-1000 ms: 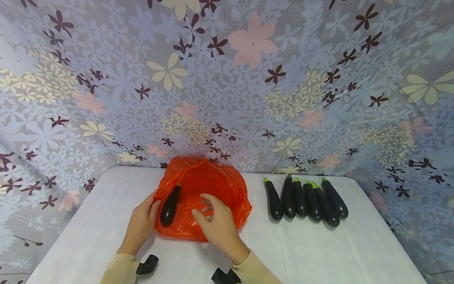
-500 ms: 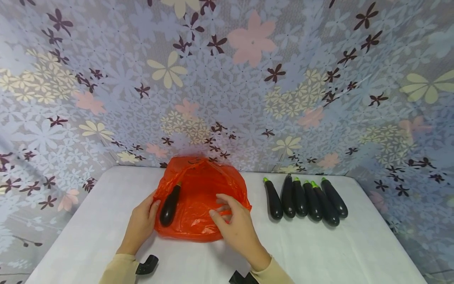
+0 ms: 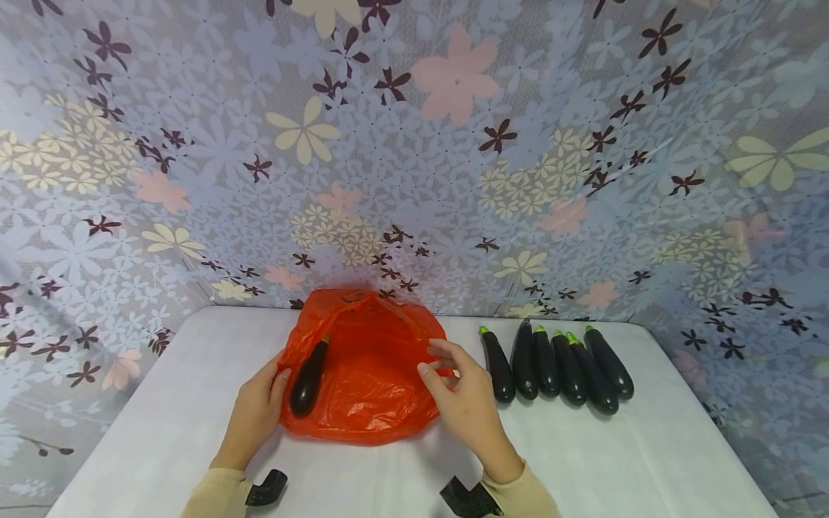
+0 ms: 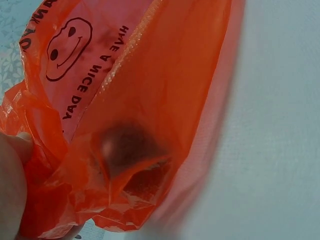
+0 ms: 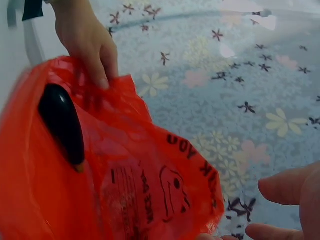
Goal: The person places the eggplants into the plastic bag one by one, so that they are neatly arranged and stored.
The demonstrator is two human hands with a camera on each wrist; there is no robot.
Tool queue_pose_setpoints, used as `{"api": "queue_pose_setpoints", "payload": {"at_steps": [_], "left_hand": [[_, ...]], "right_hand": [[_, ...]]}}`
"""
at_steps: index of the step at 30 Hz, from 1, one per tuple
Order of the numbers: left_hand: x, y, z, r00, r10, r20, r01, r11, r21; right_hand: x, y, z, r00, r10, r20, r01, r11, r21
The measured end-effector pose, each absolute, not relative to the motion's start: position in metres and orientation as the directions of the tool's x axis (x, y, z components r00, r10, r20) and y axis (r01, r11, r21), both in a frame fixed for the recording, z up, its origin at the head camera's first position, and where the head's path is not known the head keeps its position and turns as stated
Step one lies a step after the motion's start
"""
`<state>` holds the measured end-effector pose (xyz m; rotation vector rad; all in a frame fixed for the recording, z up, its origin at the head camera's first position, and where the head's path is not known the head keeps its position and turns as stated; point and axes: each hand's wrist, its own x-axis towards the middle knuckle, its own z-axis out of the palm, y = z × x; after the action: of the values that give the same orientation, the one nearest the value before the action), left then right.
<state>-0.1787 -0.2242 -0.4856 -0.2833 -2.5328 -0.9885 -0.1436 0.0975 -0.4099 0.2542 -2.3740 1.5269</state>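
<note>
A red plastic bag (image 3: 372, 410) with its mouth wide lies at the back of the table, left of centre. One dark eggplant (image 3: 309, 381) is inside, along the bag's left side; in the right wrist view this eggplant (image 5: 65, 125) shows against the red film. My left hand (image 3: 254, 410) grips the bag's left rim between thumb and fingers. The left wrist view has only part of this hand (image 4: 11, 185), with crumpled film at the thumb. At the bag's right rim is my right hand (image 3: 471, 403), fingers loosely bent and holding nothing; whether it touches the film I cannot tell.
Several eggplants (image 3: 547, 367) lie side by side on the white tabletop (image 3: 615, 467) to the right of the bag, green stem ends toward the back. A flower-patterned cloth (image 3: 414, 180) rises behind the table and along both sides.
My right hand has moved rightward from over the bag's middle to its right rim. The left hand keeps its hold, and the eggplant in the bag has stayed in place.
</note>
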Motion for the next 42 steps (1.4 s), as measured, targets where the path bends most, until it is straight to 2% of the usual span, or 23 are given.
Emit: {"api": "queue_pose_setpoints", "payload": {"at_steps": [15,33,42], "left_hand": [[-0.179,-0.225,-0.486,-0.903,0.039,0.427,0.318,0.729,0.606],[-0.179,-0.225,-0.483,-0.914,0.048,0.404,0.310,0.724,0.616],[-0.180,-0.226,-0.486,-0.893,0.049,0.448,0.343,0.720,0.604]], "right_hand": [[-0.158,0.136,-0.413,-0.932,0.112,0.346,-0.246,0.507,-0.826],[-0.182,0.173,-0.434,-0.947,0.190,0.259,-0.096,0.602,-0.793],[-0.198,0.185,-0.443,-0.948,0.210,0.238,-0.034,0.679,-0.734]]}}
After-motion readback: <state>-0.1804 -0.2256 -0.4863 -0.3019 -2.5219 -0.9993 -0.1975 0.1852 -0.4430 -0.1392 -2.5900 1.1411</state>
